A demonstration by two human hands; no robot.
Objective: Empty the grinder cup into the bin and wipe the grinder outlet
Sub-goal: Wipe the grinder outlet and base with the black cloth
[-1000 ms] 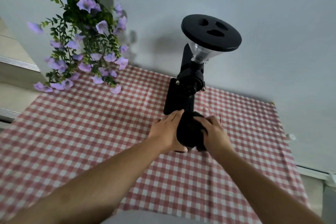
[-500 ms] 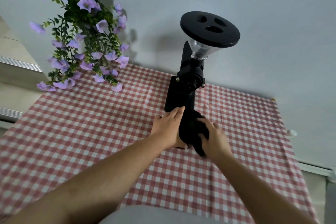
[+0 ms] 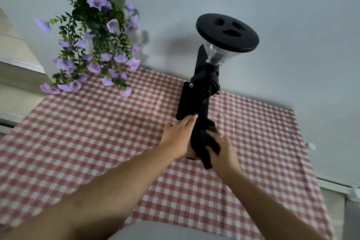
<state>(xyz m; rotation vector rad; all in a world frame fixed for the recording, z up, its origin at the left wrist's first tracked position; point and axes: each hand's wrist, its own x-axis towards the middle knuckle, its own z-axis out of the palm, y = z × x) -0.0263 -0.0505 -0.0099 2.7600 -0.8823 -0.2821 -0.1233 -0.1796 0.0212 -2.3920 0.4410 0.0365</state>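
A black coffee grinder [image 3: 192,103] stands on the checked cloth against the wall, its clear hopper [image 3: 218,54] under a round black lid [image 3: 227,34]. At its foot is a round black grinder cup [image 3: 200,134], held between both hands. My left hand [image 3: 178,138] cups its left side, fingers stretched toward the grinder base. My right hand [image 3: 224,152] presses a black cloth [image 3: 207,159] against the cup's right and front; a cloth corner hangs below the fingers. The grinder outlet is hidden behind the cup and hands. No bin is in view.
A red-and-white checked tablecloth [image 3: 97,132] covers the table. Purple flowers with green leaves [image 3: 93,45] hang at the back left. A pale wall [image 3: 292,64] runs right behind the grinder. Beige steps or shelving [image 3: 15,68] lie at the far left.
My right hand has slid down the cup's front toward me, dragging the black cloth, whose corner now hangs free. My left hand has stayed on the cup's left side.
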